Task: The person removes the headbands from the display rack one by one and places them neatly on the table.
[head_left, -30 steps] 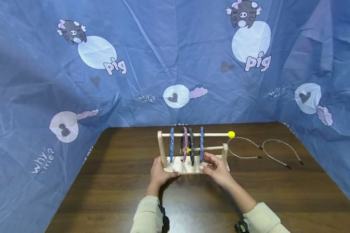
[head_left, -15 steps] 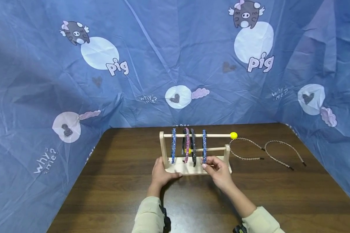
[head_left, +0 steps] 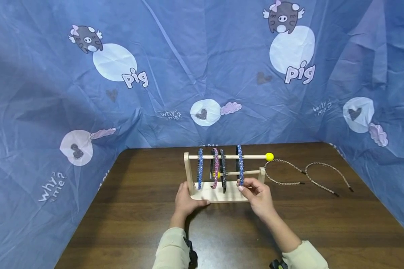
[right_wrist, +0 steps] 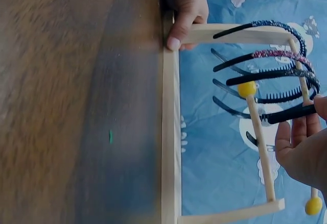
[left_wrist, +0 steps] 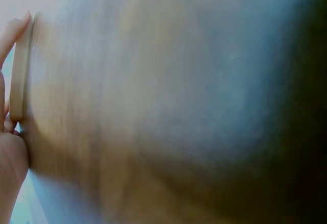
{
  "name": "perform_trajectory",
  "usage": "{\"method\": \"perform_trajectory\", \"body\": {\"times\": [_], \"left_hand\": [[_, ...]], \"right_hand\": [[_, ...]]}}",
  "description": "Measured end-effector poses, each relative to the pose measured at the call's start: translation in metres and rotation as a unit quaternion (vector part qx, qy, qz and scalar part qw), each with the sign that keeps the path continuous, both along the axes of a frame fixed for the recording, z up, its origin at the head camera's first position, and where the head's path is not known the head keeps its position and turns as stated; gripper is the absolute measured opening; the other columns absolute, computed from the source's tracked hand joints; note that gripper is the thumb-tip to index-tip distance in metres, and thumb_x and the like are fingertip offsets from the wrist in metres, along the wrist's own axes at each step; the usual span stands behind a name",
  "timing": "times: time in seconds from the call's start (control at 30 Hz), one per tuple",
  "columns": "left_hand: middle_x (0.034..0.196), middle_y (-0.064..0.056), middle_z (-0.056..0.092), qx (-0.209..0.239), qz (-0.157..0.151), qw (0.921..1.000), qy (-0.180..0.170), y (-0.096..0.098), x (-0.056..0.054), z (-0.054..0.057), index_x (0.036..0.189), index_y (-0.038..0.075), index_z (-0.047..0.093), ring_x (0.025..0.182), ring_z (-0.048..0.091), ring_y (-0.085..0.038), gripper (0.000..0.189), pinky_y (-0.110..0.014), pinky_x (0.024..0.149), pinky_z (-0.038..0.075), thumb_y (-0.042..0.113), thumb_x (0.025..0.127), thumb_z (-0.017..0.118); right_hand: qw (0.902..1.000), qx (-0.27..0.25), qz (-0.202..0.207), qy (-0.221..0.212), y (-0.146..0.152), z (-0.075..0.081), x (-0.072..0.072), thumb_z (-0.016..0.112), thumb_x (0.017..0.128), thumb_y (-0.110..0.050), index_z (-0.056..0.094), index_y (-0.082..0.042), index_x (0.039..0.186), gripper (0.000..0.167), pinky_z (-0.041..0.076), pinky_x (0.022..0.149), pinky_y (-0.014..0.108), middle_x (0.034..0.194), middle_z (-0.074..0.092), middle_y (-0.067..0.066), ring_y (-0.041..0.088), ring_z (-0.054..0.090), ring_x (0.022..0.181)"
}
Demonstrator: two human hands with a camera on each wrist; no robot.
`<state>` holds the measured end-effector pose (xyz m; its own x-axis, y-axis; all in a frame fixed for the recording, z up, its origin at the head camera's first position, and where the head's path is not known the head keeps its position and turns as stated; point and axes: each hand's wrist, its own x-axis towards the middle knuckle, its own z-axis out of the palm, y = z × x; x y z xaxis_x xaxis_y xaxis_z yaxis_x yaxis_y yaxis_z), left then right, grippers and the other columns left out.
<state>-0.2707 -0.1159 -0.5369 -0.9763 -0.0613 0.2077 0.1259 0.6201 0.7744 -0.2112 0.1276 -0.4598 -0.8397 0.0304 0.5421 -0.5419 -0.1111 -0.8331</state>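
Note:
A pale wooden headband rack (head_left: 208,195) with two horizontal rods stands on the table. My left hand (head_left: 186,203) grips the left end of its base, thumb along the front edge. My right hand (head_left: 262,200) pinches the lower front end of a blue glitter headband (head_left: 241,166), which hangs over the upper rod. In the right wrist view, that headband's black end (right_wrist: 291,114) lies between thumb and fingers. Further left on the rod hang a black headband (head_left: 223,172), a pink one (head_left: 216,168) and another blue one (head_left: 200,168).
Two braided thin headbands (head_left: 286,183) lie on the brown table (head_left: 138,209) right of the rack. A yellow ball (head_left: 269,157) caps the upper rod's right end; another yellow ball (right_wrist: 247,89) caps the lower rod. Blue printed cloth (head_left: 175,74) hangs behind the table.
My right hand has taken hold of the right-hand blue headband and shifted it rightward along the upper rod and slightly up. My left hand stays on the base.

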Motion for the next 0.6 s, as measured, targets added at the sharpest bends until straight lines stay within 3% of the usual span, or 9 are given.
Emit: {"method": "perform_trajectory", "body": {"times": [0.47,0.6], "left_hand": [[0.101,-0.003,0.051,-0.001,0.002,1.0,-0.008,0.0,0.001,0.0,0.108,0.007,0.054,0.092,0.053,-0.025,0.083,-0.039,0.086,0.042,0.033,0.04,0.093],[0.1,-0.004,0.052,-0.003,0.003,1.0,-0.005,0.0,0.001,0.0,0.108,0.006,0.054,0.092,0.053,-0.025,0.082,-0.039,0.086,0.043,0.032,0.04,0.093]], "right_hand": [[0.9983,-0.029,-0.05,-0.002,0.03,0.006,-0.001,0.06,0.08,0.018,0.056,0.019,0.087,0.009,0.047,0.064,0.018,0.088,0.067,0.009,0.013,0.062,0.079],[0.9975,-0.042,-0.056,-0.008,0.038,0.009,-0.002,0.06,0.08,0.017,0.054,0.02,0.087,0.01,0.047,0.063,0.018,0.089,0.067,0.013,0.014,0.062,0.079]]}}
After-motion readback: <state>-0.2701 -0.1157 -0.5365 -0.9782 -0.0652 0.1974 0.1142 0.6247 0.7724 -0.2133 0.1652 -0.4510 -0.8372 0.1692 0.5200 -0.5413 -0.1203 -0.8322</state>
